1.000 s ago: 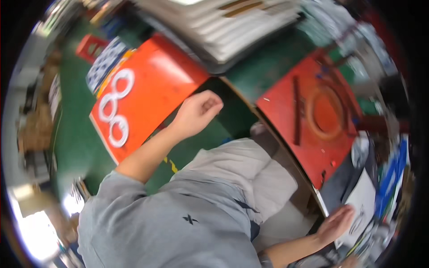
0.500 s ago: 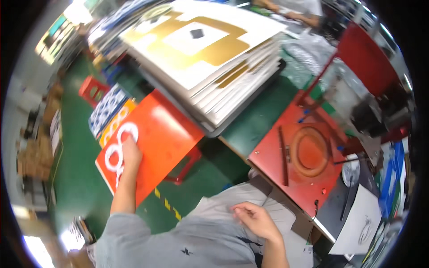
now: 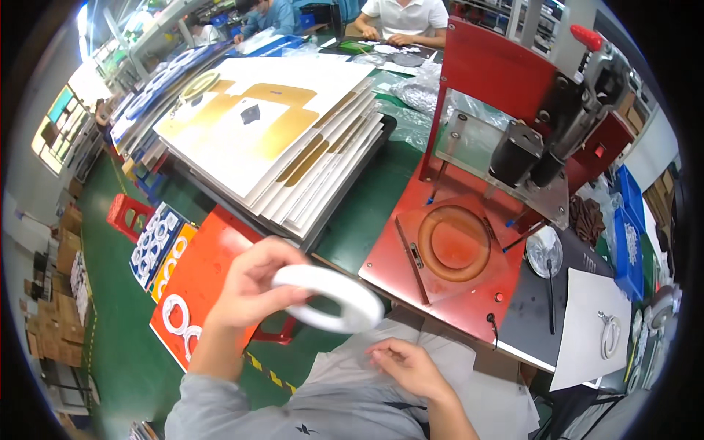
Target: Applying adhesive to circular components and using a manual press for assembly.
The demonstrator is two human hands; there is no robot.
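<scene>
My left hand (image 3: pixel 253 282) is closed on the edge of a white ring (image 3: pixel 334 299), thumb against fingers, and holds it tilted in the air above my lap. Below and left of that hand lies an orange-red board (image 3: pixel 220 246) with more white rings (image 3: pixel 176 314) on it. Over my lap hovers my right hand (image 3: pixel 411 369), its fingers loosely bent and apart, with nothing seen in them. Ahead to the right stands a red hand press (image 3: pixel 381 260); a round brown ring-shaped seat (image 3: pixel 454 276) sits on its base plate.
A tall stack of white and gold boards (image 3: pixel 227 125) fills the table ahead. The press's lever (image 3: pixel 579 110) rises at the right. Beyond its base lie a clear dish (image 3: pixel 544 253) and a white sheet (image 3: pixel 587 345) bearing a ring with a small clasp. Another person (image 3: pixel 405 22) sits across.
My left hand has lifted a white ring off the orange-red board and moved right with it. My view has swung toward the press. The right hand stays over my lap.
</scene>
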